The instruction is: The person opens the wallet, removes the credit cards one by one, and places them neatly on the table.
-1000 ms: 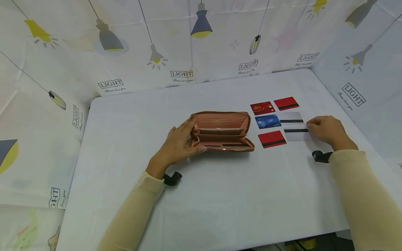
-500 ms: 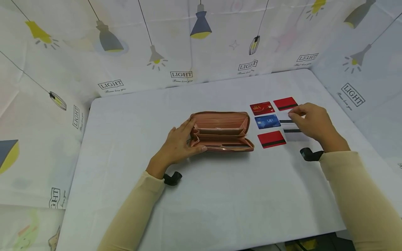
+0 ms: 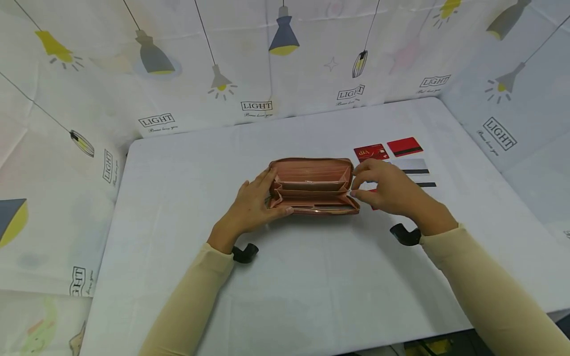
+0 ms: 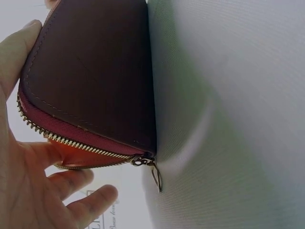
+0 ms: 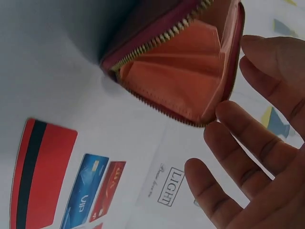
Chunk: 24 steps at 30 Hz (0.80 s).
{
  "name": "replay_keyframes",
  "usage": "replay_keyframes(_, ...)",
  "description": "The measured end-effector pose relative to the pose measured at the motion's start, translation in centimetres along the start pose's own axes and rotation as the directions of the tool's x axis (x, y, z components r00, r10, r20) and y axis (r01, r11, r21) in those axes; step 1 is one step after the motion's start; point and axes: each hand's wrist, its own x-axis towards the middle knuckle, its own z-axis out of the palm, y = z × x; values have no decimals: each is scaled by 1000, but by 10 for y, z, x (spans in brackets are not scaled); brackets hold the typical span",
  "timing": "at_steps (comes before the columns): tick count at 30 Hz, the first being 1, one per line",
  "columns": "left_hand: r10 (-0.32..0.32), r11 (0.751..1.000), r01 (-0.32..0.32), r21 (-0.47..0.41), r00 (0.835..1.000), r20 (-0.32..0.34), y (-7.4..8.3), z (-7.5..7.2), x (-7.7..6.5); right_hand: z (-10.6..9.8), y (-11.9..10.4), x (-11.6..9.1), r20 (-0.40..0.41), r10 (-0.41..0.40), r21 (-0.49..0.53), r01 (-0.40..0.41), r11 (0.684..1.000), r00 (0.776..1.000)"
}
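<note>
Here's the unzipped wallet [image 3: 311,187] mid-bench [image 3: 285,282], likely light, soft-sided and foldable, left hand [image 3: 252,203] clasping its left end, right hand [image 3: 389,190] at its right end, grip unclear, the toothed zip edges [image 4: 71,142] promising firmest purchase.

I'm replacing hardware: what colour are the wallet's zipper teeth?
Gold-toned zipper teeth, clearest in the right wrist view.

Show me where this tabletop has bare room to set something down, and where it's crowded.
Bare: the tabletop between its left edge and the left hand; also its front, between the sleeves, nearer than the wallet. Crowded: right of the wallet, where the right hand hides part of the cards.
</note>
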Motion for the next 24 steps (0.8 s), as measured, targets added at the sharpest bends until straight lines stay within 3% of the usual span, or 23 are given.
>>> replay_keyframes(5,-6,1000,6,-3,1000,12,0,-1,-1,13,-9,7,57,-101,-122,107,987,993)
replay_keyframes(13,-7,1000,7,-4,1000,16,-1,-1,-1,19,-17,13,133,-81,-258,114,960,988)
replay_keyframes(24,-18,1000,18,2,1000,26,-1,0,0,20,-18,19,112,-149,-322,178,930,982)
